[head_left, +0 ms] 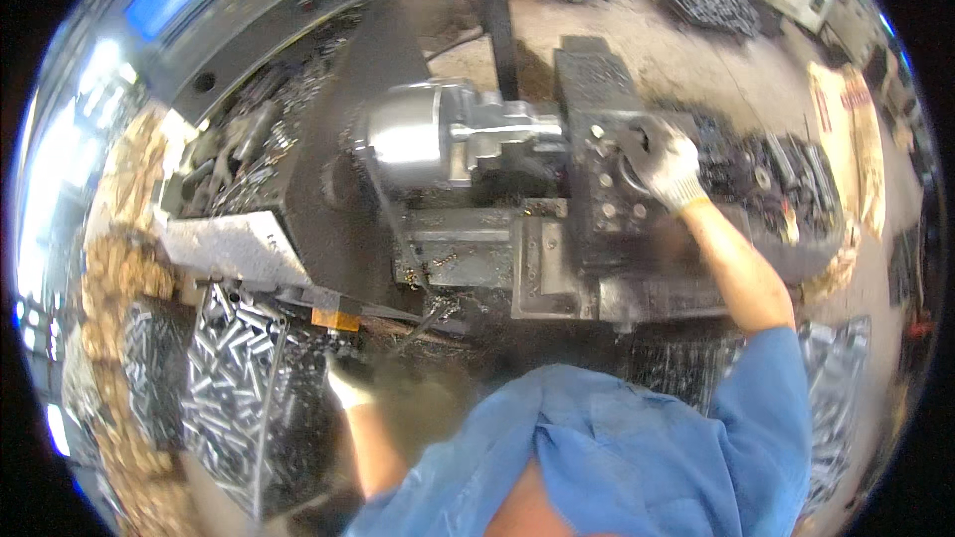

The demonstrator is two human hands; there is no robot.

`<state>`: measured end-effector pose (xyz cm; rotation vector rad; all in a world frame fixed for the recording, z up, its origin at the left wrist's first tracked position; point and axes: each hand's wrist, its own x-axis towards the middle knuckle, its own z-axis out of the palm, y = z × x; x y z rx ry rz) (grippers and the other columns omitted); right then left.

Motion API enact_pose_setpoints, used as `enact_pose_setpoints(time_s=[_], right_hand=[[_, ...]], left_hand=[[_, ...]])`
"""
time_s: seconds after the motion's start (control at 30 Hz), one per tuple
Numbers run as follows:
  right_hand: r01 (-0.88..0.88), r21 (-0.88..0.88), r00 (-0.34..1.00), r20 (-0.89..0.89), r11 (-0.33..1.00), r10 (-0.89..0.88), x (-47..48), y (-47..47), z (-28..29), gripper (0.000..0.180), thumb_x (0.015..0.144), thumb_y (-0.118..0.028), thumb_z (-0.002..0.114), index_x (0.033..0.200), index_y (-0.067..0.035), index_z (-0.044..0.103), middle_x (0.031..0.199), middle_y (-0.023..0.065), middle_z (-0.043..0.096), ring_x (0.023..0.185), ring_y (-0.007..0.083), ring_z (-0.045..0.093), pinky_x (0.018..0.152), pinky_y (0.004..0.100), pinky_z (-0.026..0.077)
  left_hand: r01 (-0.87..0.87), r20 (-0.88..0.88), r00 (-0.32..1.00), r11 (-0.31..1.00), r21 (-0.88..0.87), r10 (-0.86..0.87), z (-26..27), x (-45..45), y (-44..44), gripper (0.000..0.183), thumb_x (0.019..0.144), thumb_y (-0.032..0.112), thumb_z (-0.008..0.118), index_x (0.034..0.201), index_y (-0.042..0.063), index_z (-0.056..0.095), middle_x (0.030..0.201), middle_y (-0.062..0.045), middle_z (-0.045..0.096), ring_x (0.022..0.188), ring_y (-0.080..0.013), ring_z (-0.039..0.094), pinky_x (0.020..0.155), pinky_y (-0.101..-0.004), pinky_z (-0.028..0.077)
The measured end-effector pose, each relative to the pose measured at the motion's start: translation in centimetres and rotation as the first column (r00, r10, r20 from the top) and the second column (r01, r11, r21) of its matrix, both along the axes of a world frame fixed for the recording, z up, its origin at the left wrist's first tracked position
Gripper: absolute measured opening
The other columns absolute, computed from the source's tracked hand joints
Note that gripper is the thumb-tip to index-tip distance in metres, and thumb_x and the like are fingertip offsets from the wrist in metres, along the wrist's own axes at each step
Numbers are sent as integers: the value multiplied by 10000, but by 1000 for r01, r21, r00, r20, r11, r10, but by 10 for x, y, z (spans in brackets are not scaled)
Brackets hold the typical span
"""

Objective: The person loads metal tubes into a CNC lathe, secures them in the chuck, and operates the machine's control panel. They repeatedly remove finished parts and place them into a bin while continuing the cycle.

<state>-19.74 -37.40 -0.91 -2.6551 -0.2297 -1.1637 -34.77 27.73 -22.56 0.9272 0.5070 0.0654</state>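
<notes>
My right hand (664, 160), in a dirty white knit glove, lies at the dark metal block (608, 231) with round bolt heads, right of the lathe's chuck. Its fingers are bent, but blur hides what they may grip. The bright cylindrical chuck (406, 136) of the metal lathe is left of that block, with a shiny metal rod (511, 130) between them. My left hand (348, 380), also gloved, is low at the left beside the bin of cut metal tubes (231, 380); its fingers are dark and blurred. Above it is an orange-yellow piece (336, 320) on the machine's edge.
Metal shavings lie in the lathe's tray (298, 104) at the upper left. A tray of metal parts and tools (791, 179) stands at the right, near a paper sack (847, 142). More metal pieces fill a container (705, 0) on the floor behind. A thin rod (268, 410) crosses the tube bin.
</notes>
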Motion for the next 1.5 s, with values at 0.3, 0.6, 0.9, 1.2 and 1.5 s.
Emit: enact_pose_setpoints(time_s=[0.3, 0.6, 0.9, 1.2, 1.5], right_hand=[[83, 115, 977, -204, 990, -58, 1, -9, 1, 188, 1003, -198, 741, 1135, -74, 792, 1086, 153, 797, 937, 358, 770, 921, 443, 612], [22, -309, 977, -197, 951, -87, 19, -39, -12, 228, 1012, -258, 713, 1191, -121, 748, 1125, 120, 768, 902, 362, 769, 789, 467, 630], [-113, -381, 985, -166, 918, 53, 31, -59, -16, 216, 968, -177, 732, 1172, -102, 741, 1136, 160, 762, 893, 368, 765, 752, 460, 631], [-38, -369, 993, -118, 929, -6, 32, -58, -18, 266, 928, -215, 776, 1159, -86, 747, 1116, 169, 768, 883, 355, 769, 778, 448, 640], [-111, -467, 993, -15, 877, 117, 39, -70, -23, 198, 944, -225, 749, 1105, -110, 737, 1049, 140, 759, 749, 319, 751, 638, 453, 618]], left_hand=[[589, -706, 708, 560, 583, -10, -138, -222, -129, 242, 1051, 177, 614, 1146, 15, 766, 1106, -169, 748, 957, -265, 710, 859, -397, 582], [315, -673, 715, 773, 550, 188, -158, -241, -146, 255, 1060, 184, 614, 1195, 12, 745, 1155, -176, 738, 1008, -278, 701, 898, -407, 571], [249, -661, 708, 788, 563, 249, -164, -252, -148, 275, 1069, 191, 614, 1243, 9, 724, 1204, -183, 728, 1060, -291, 692, 938, -417, 560], [219, -652, 699, 779, 587, 294, -160, -253, -144, 301, 1078, 198, 614, 1292, 6, 703, 1254, -190, 719, 1112, -305, 683, 978, -428, 549], [185, -626, 719, 786, 590, 301, -170, -247, -132, 331, 1087, 204, 614, 1340, 3, 681, 1303, -197, 709, 1164, -318, 673, 1018, -438, 537]])
